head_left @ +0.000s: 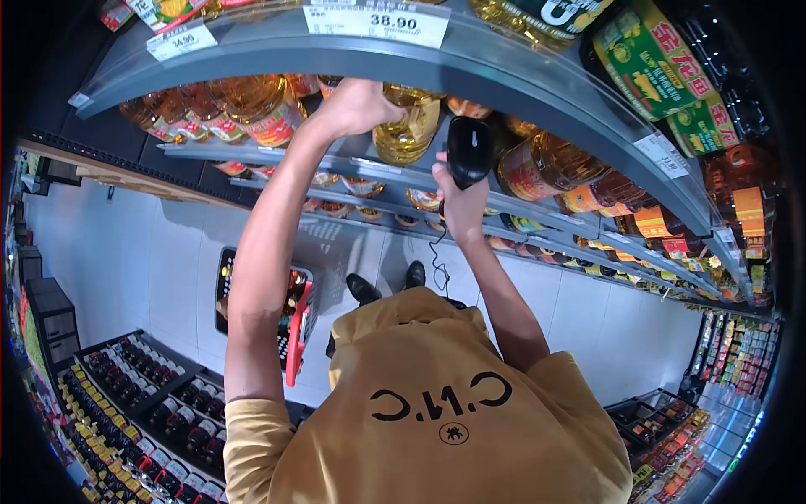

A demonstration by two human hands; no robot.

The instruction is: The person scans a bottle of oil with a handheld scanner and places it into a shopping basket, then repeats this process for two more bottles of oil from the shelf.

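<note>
My left hand [359, 105] reaches under the edge of the upper shelf and grips a clear bottle of yellow cooking oil [405, 139]. The thumb shows, while the other fingers are partly hidden by the shelf. The bottle's base faces me, tilted out. In my right hand [462, 197] is a black barcode scanner [470, 151], wrapped by the fingers and pointed at the shelf, just right of the bottle. Its coiled black cord [438, 260] hangs down toward my waist.
Above my hands runs a curved shelf edge [252, 63] with a price tag [376, 23]. More oil bottles [252, 105] and large bottles [550, 168] fill the shelf on both sides. A shopping basket with a red handle [298, 336] stands on the floor by my feet. Bottle racks [143, 386] stand behind.
</note>
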